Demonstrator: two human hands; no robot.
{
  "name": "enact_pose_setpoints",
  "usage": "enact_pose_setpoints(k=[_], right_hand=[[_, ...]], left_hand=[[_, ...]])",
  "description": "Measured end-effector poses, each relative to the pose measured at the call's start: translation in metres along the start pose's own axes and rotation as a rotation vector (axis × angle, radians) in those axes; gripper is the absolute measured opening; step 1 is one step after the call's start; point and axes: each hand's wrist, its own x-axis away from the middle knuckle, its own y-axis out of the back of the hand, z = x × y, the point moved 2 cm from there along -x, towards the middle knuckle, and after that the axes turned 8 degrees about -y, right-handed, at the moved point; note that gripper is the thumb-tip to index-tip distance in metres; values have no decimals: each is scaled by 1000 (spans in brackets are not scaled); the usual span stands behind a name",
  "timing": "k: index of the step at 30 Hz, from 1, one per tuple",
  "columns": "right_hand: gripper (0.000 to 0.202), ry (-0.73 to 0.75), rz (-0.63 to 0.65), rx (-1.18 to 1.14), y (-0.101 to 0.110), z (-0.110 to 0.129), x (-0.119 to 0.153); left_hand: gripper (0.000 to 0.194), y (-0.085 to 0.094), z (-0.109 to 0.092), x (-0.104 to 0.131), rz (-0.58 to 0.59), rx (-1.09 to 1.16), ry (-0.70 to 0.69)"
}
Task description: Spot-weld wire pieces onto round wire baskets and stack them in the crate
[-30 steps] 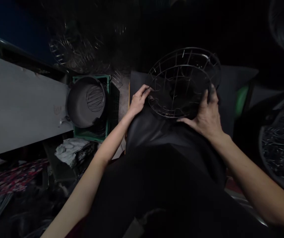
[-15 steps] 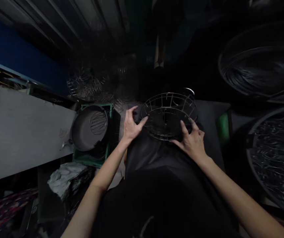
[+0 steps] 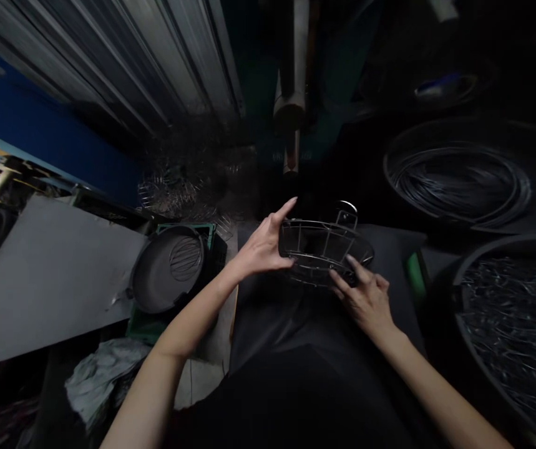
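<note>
A round wire frame is in front of me over my dark-covered lap, a small curved loop standing up at its far side. My left hand is at its left edge, thumb and forefinger spread around the rim and gripping it. On the near right side, my right hand touches the lower wires with its fingers apart; blur hides whether it grips them.
To the left, a round pan holding wire rings rests on a green crate, beside a grey board. At right are a coil of wire and a large tub full of small metal pieces.
My left hand has moved right onto the frame's rim. The frame has tilted so that its side shows more. My right hand has shifted slightly down, and the whole view has tipped upward.
</note>
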Motion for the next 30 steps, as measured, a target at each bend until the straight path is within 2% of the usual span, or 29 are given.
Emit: enact_pose_setpoints(k=[3, 5, 7, 10, 11, 13, 16, 21, 30], right_hand=[[77, 80, 92, -81, 9, -7, -6], [81, 113, 135, -178, 14, -5, -8], [78, 44, 102, -264, 19, 0, -12], [42, -91, -18, -274, 22, 8, -21], [31, -100, -46, -257, 22, 10, -25], [23, -67, -57, -212, 23, 10, -33], [23, -4, -5, -85, 24, 4, -39], [27, 54, 44, -14, 22, 0, -40], [29, 90, -41, -83, 13, 7, -42]], left_hand=[[109, -14, 8, 22, -104, -27, 45], [107, -25, 17, 31, -130, -31, 95], [104, -32, 24, 36, -118, -30, 135], [101, -35, 27, 38, -78, -23, 166], [98, -34, 28, 38, -67, -19, 172], [87, -34, 28, 36, -65, -14, 184], [74, -34, 29, 33, -84, -34, 170], [68, -35, 32, 30, -70, -41, 157], [68, -29, 36, 32, -52, -36, 156]])
